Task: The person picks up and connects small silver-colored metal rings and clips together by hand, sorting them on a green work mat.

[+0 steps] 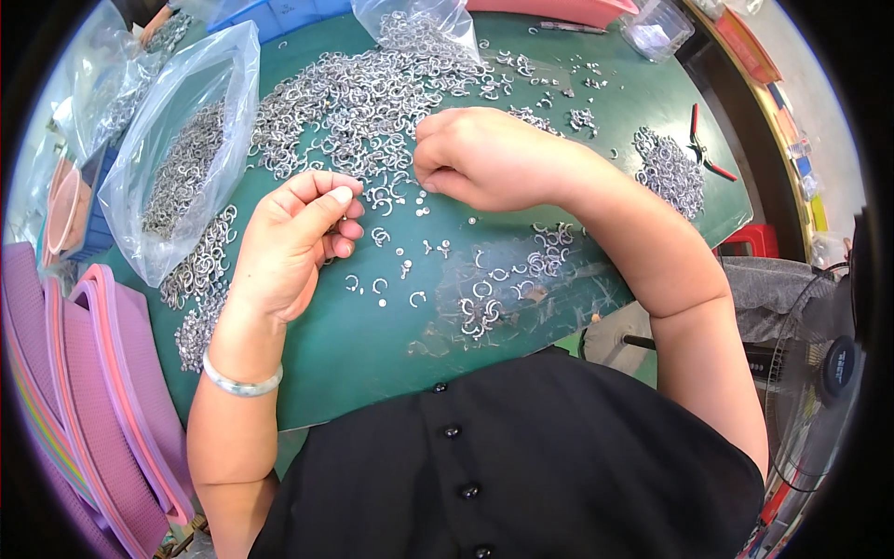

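Observation:
My left hand (300,228) is closed in a pinch, thumb against forefinger; whatever lies between the tips is too small to name. To its right, my right hand (480,156) hovers over the table with its fingers curled down, and its fingertips are partly hidden. Behind both hands spreads a big heap of small silver C-shaped metal pieces (340,107). Several tiny silver studs (423,211) lie on the green tabletop between and below the hands. Nearer to me is a loose cluster of C-shaped pieces (480,315).
A clear plastic bag (244,107) of metal pieces lies open at left. Another pile (669,172) sits at right beside red-handled pliers (697,147). A blue tray (279,19) and a pink tray (559,7) line the far edge. Purple padded items (135,359) stand at left, a fan (815,391) at right.

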